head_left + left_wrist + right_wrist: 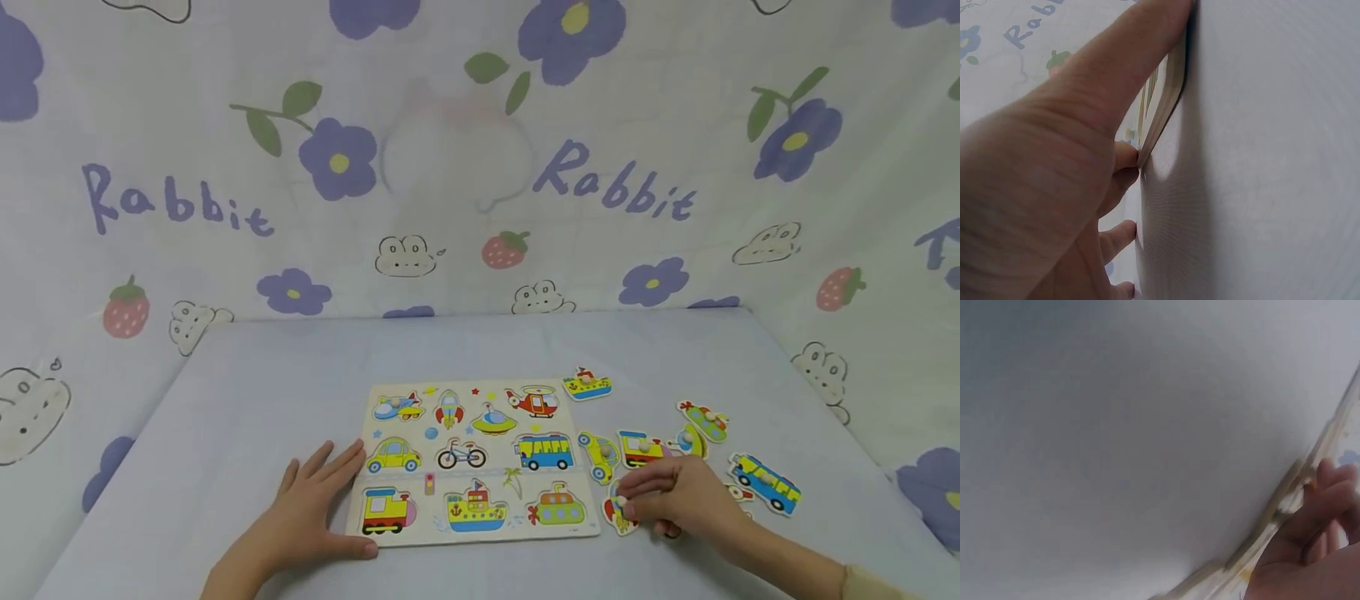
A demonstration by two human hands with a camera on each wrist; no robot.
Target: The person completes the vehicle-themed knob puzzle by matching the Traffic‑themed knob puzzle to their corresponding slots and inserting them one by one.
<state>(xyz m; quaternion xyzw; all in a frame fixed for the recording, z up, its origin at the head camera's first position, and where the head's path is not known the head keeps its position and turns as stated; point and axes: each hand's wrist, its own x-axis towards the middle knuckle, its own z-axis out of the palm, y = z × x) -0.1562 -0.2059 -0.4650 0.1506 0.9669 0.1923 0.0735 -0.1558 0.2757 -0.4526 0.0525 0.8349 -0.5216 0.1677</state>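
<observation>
A wooden vehicle puzzle board [429, 518] lies flat on the table. My left hand [309, 504] is spread at its left side, fingertips against the edge and thumb along the near corner; the left wrist view shows the thumb and fingers beside the board's thickness. Just off the board's right edge, my right hand [686, 500] pinches the small knob of a rocket puzzle piece [619, 523], whose upper part the fingertips partly cover. An airplane piece [396, 406] with a knob sits in the board's top left recess.
Loose knobbed pieces lie right of the board: a ship [587, 387], a car [597, 458], a train [633, 446], a submarine [703, 422] and a bus [763, 483]. Another piece [738, 492] is partly hidden behind the right hand. A patterned cloth [465, 167] hangs behind the table.
</observation>
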